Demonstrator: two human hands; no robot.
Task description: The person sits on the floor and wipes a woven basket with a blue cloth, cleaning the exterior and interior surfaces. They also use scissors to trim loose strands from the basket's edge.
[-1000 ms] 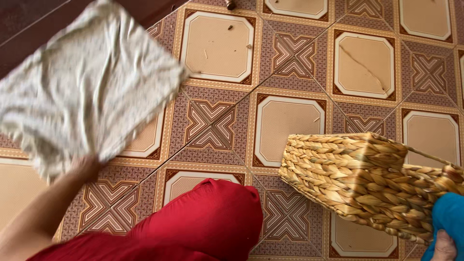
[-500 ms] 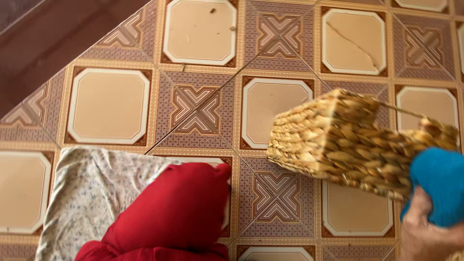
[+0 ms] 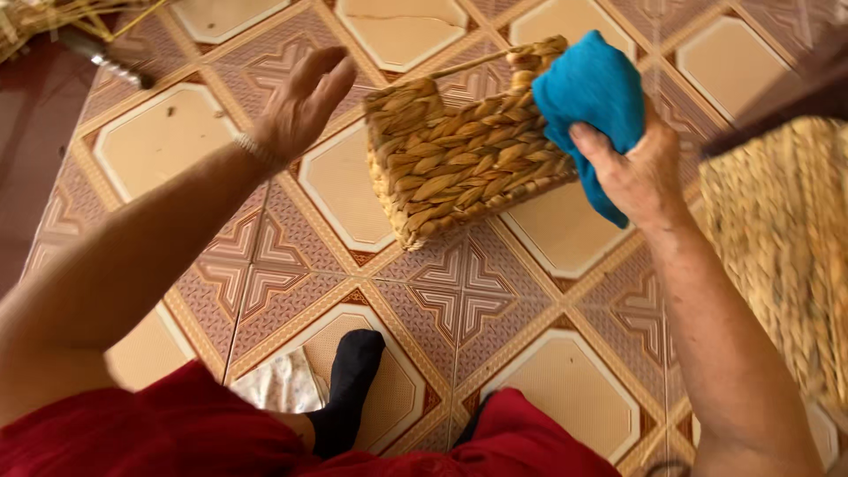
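A woven straw basket is held off the tiled floor, tilted on its side. My right hand grips a bright blue cloth and presses it against the basket's right end. My left hand is open, fingers spread, just left of the basket and not touching it. A pale patterned cloth lies on the floor by my black-socked foot.
Patterned beige and brown floor tiles fill the view. A second woven straw piece stands at the right edge. Loose straw and a metal tool lie at the top left. Red trousers cover my legs.
The pale cloth left my left hand and now lies on the floor. My left hand has risen, empty, toward the basket. My right hand brought the blue cloth onto the basket.
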